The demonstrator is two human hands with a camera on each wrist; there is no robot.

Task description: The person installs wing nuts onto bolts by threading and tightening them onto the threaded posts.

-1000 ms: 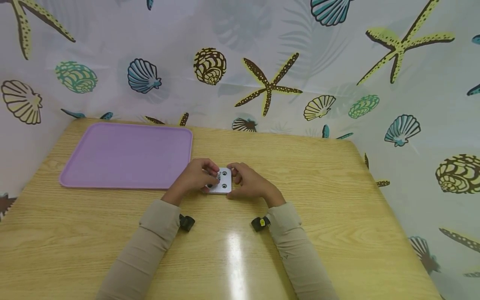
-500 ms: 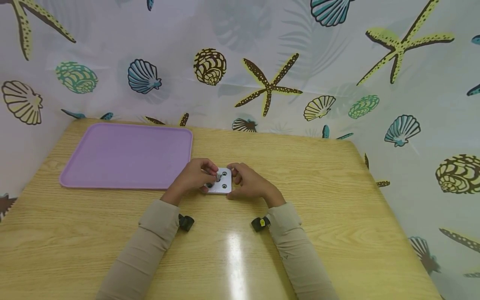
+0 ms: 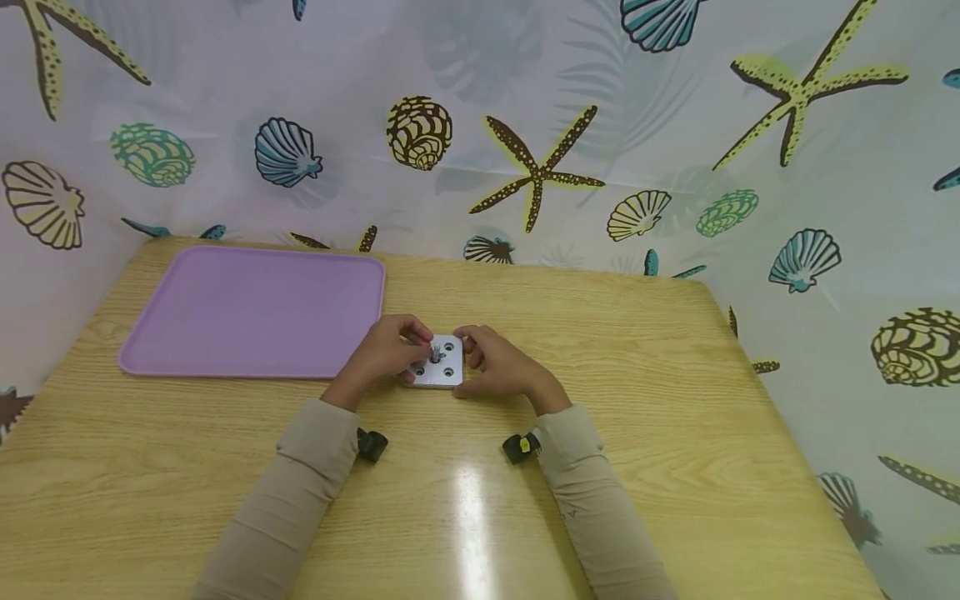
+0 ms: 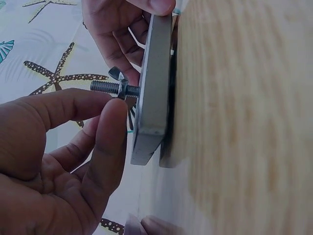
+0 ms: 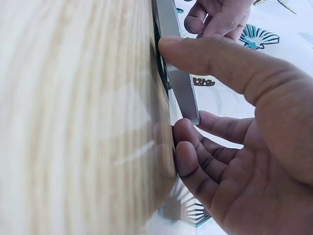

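Observation:
A square silver metal plate [image 3: 453, 361] with holes near its corners lies close over the table in the middle of the head view. A threaded bolt [image 4: 100, 86] stands up from its centre, carrying a wing nut [image 4: 122, 89] partway along the thread. My left hand [image 3: 382, 352] pinches the wing nut between thumb and index fingertips; one wing shows and the other is hidden. From the right side, my right hand [image 3: 501, 367] holds the plate's edge, thumb at the near corner and fingers at the far one. The right wrist view shows that thumb against the plate's side [image 5: 182, 88].
A purple tray [image 3: 255, 312] lies at the back left, its right end beside my left hand. The wood-look table [image 3: 637, 400] ends at a white curtain [image 3: 487, 67] printed with shells and starfish. Black wrist straps [image 3: 371, 445] hang below both cuffs.
My left fingers have shifted slightly left at the wing nut, and more of the bolt and plate centre shows. My right hand and the plate have stayed in place.

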